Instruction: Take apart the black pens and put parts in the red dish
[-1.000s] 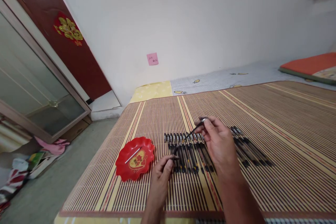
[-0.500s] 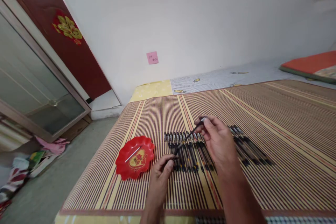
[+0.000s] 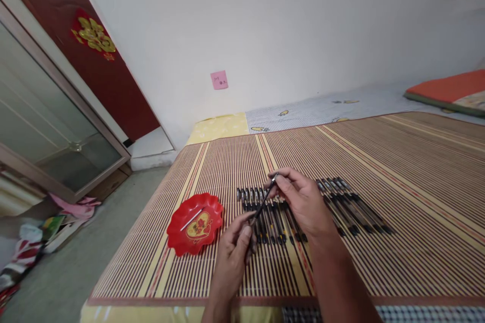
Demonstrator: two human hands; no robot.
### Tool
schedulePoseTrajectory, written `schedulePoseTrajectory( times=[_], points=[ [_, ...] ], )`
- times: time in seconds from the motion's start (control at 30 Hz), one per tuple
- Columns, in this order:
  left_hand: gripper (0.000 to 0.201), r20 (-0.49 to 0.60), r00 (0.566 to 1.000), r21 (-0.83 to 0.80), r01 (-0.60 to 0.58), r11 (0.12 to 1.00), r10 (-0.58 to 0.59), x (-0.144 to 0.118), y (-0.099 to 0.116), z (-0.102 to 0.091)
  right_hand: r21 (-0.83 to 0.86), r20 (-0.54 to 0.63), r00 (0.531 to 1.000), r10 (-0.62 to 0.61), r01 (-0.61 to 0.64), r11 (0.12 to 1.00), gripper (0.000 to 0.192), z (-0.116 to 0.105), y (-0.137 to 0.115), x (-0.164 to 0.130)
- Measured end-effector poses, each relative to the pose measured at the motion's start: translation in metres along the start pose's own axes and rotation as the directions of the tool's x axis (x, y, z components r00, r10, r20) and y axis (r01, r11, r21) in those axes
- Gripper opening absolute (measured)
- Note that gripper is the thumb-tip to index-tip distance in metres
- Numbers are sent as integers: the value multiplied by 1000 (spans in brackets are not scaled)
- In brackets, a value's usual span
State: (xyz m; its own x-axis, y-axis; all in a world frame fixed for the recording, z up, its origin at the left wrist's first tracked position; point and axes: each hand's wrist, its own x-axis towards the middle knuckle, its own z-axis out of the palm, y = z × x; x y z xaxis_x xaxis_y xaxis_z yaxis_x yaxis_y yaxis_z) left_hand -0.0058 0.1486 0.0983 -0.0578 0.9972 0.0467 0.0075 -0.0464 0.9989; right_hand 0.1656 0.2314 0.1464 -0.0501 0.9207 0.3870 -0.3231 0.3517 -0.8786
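L of pen row (image 3: 279,222): red dish (image 3: 175,222), 1 white stick (image 3: 191,219) inside | row's L edge: L hand (image 3: 234,245), pinching lower end, blk pen (image 3: 262,205) | above row: said pen, axis slanting up-right, hands equally near | over row's mid: R hand (image 3: 299,199), thumb + fingers pinching upper end | row's R end: pens (image 3: 373,215) slanting, on striped mat (image 3: 428,262)

On the mat (image 3: 359,151), a dish (image 3: 176,232) holding a stick (image 3: 191,219) lies left of a row of pens (image 3: 279,229). Over the row, one pen (image 3: 262,205) slants between the left hand (image 3: 233,247) and the right hand (image 3: 299,197). Behind the mat runs a sheet (image 3: 303,116), bearing a pad (image 3: 447,88) at the right; a wall (image 3: 303,20) rises behind that, with a note (image 3: 219,80) on it
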Motion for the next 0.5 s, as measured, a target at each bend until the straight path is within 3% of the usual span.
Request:
schedulePoseTrajectory(
  times=[0.13,0.27,0.5],
  points=[
    [46,25,994,-256,112,960,-109,-3,2,8,55,119,990,71,-78,995,16,4,7,-1],
    [45,21,990,-474,134,870,-141,-3,2,15,56,232,967,105,-121,991,18,7,11,-3],
    [40,0,990,-617,113,779,-144,-4,2,17,-65,319,937,141,-127,990,17,10,10,-2]
  ],
)
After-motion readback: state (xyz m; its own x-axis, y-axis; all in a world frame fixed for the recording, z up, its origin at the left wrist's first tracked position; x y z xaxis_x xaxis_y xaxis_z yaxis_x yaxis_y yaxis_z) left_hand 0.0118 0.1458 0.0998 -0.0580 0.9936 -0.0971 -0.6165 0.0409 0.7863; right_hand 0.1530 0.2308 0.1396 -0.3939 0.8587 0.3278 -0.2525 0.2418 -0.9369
